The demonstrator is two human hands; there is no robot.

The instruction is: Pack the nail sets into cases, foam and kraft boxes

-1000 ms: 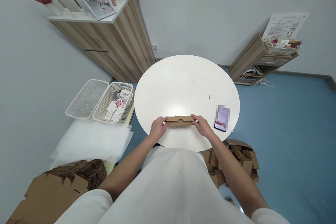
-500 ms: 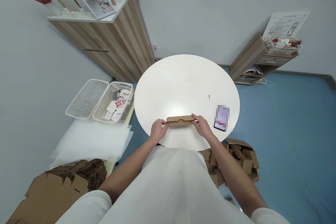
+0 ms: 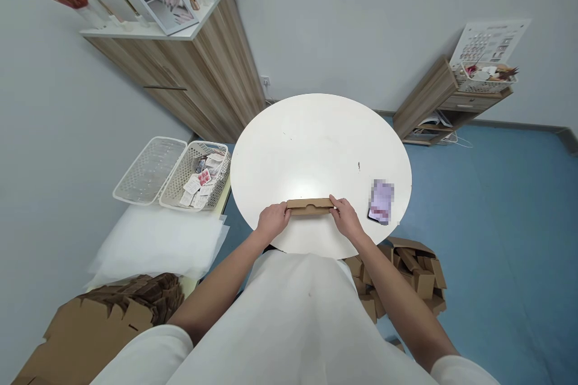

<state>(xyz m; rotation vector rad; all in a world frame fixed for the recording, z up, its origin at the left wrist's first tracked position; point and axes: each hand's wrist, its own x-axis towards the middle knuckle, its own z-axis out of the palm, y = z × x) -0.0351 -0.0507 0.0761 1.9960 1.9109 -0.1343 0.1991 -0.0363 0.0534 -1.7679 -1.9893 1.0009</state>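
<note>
A small, narrow brown cardboard box (image 3: 309, 207) lies at the near side of the round white table (image 3: 316, 132). A notch shows in the middle of its front edge. My left hand (image 3: 273, 220) grips the box's left end, thumb and fingers closed on it. At the opposite end, my right hand (image 3: 345, 217) holds the right corner between thumb and fingers. The fingertips are partly hidden behind the cardboard. Right of my right hand, a phone (image 3: 382, 201) with a blurred screen lies on the table.
A white basket (image 3: 196, 175) of small packets stands at the left, beside an emptier white basket (image 3: 151, 169). Translucent sheets (image 3: 158, 243) and stacked flat cardboard (image 3: 103, 325) lie nearer. Several brown boxes (image 3: 418, 271) fill a carton at lower right. Wooden cabinets (image 3: 194, 78) stand behind.
My left hand has shifted slightly, its fingers wrapping further over the box's left end. The box stays in nearly the same place, and my right hand still holds its other end.
</note>
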